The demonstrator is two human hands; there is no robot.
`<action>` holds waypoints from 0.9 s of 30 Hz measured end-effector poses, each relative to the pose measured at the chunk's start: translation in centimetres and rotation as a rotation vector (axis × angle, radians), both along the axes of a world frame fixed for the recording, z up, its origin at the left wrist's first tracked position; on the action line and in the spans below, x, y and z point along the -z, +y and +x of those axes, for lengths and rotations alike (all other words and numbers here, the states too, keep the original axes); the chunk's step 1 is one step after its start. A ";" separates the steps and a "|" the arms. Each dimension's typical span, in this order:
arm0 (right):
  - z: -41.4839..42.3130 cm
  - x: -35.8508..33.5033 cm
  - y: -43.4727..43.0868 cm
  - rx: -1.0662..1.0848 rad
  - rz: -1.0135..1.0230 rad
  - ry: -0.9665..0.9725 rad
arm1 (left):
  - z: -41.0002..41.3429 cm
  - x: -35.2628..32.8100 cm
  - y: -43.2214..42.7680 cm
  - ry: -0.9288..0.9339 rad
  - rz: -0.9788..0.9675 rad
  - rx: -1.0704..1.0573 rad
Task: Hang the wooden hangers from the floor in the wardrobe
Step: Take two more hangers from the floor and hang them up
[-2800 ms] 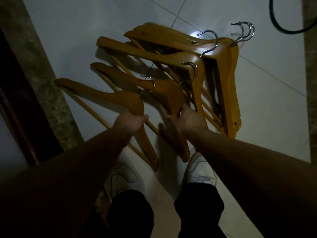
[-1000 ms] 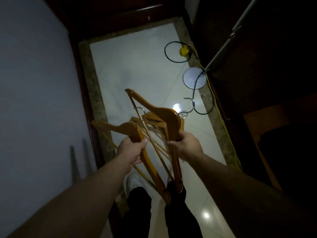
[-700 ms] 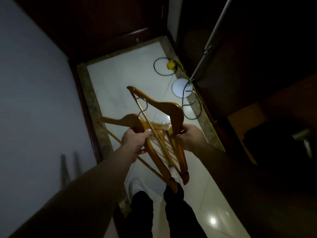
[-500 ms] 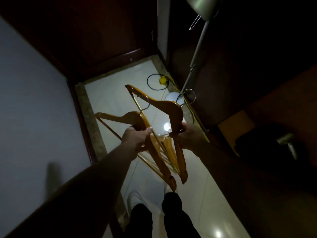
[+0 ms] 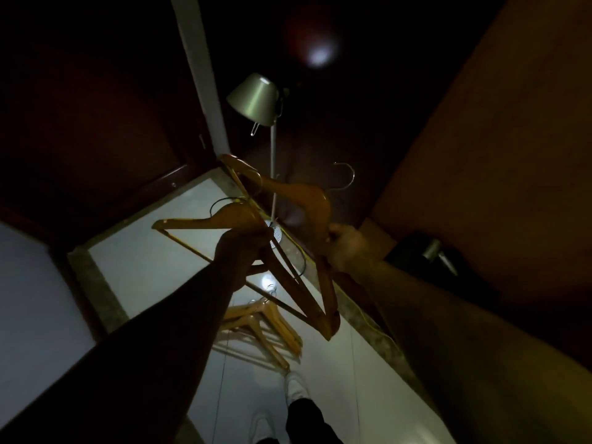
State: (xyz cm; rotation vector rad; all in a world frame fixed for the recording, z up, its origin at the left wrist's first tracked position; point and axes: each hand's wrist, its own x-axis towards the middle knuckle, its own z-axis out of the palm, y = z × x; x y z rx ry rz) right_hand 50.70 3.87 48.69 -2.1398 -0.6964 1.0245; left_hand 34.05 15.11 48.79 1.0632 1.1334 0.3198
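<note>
Fingers [image 5: 248,237] of the left hand [image 5: 238,251] were curled round the neck of the first hanger [image 5: 205,223], which was held in the air, one arm pointing left and the other slanting down to the right. The right hand [image 5: 344,248] gripped the second hanger [image 5: 301,193] by one arm just below its neck. How each of its fingers lay could not be told in the dim light. The metal hook [image 5: 346,176] of the second hanger stood out to the upper right against the dark. The lower ends of both hangers came close together beneath the hands, above the floor.

A heap of hangers [image 5: 259,328] lay on the pale tiled floor [image 5: 137,267] below the left forearm, just ahead of a white shoe [image 5: 296,387].

Behind the held hangers stood a floor lamp, its thin pole [image 5: 273,168] rising to a conical metal shade [image 5: 256,99]. A yellow cable [image 5: 363,314] ran along the right edge of the floor. A dark wooden door [image 5: 96,129] closed the far left, and a brown wooden panel [image 5: 480,149] filled the upper right.
</note>
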 end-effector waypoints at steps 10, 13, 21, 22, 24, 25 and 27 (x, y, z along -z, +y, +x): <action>0.3 -4.9 -9.5 0.244 0.060 -0.045 | 5.0 -2.0 -5.0 0.028 0.011 0.156; 0.1 -5.9 -12.5 0.320 0.059 -0.046 | 6.0 -2.9 -7.2 0.001 -0.018 0.216; 1.6 -11.5 -19.4 0.458 0.083 -0.092 | 10.6 -8.0 -13.6 -0.134 -0.045 0.403; 2.1 -12.1 -20.2 0.477 0.081 -0.095 | 11.2 -8.6 -14.3 -0.146 -0.043 0.422; 2.9 -13.4 -21.7 0.505 0.075 -0.107 | 12.5 -9.9 -15.5 -0.158 -0.026 0.447; 3.4 -14.1 -22.5 0.517 0.074 -0.118 | 13.2 -10.7 -16.1 -0.162 -0.010 0.456; 4.4 -15.7 -24.2 0.544 0.071 -0.133 | 14.7 -12.3 -17.3 -0.172 0.011 0.470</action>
